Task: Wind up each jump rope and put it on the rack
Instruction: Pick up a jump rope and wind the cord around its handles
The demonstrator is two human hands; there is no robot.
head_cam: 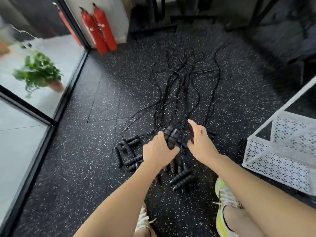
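Several black jump ropes (181,89) lie tangled on the speckled floor, their cords running away from me. My left hand (158,152) grips a pair of ribbed black handles (171,137) lifted just above the pile. My right hand (201,140) hovers beside them with fingers stretched forward; something dark shows under its palm, and I cannot tell if it holds it. More handles lie loose at the left (127,152) and near my feet (182,179). The white perforated rack (280,161) stands on the floor at the right.
Two red fire extinguishers (98,28) lean against the wall at the back left. A glass partition with a black frame (71,93) runs along the left, a potted plant (41,72) behind it. Dark gym equipment frames (256,16) stand at the back. My shoes (225,207) are below.
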